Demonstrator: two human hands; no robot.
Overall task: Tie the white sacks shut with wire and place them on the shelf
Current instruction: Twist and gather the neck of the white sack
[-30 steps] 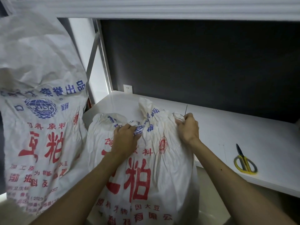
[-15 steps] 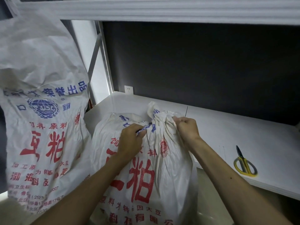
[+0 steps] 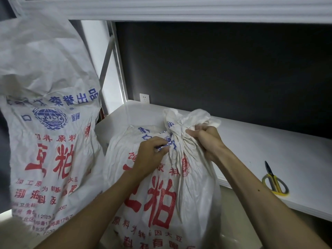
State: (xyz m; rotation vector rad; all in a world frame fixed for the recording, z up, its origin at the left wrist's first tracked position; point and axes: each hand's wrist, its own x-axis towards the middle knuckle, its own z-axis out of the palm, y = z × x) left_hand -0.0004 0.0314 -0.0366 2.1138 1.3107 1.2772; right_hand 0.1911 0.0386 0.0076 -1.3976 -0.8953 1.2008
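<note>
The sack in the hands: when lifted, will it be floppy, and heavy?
The sack is probably floppy: its cloth bunches where the left hand and right hand grip the neck. Likely heavy: its body bulges full.

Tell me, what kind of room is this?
Probably a storeroom, though I can't be sure: a tall sack and a gathered sack, both white and printed, a white shelf on a metal frame, and yellow scissors lying there.

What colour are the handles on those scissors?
Yellow handles on the small dark-bladed scissors, seen in the head view.
</note>
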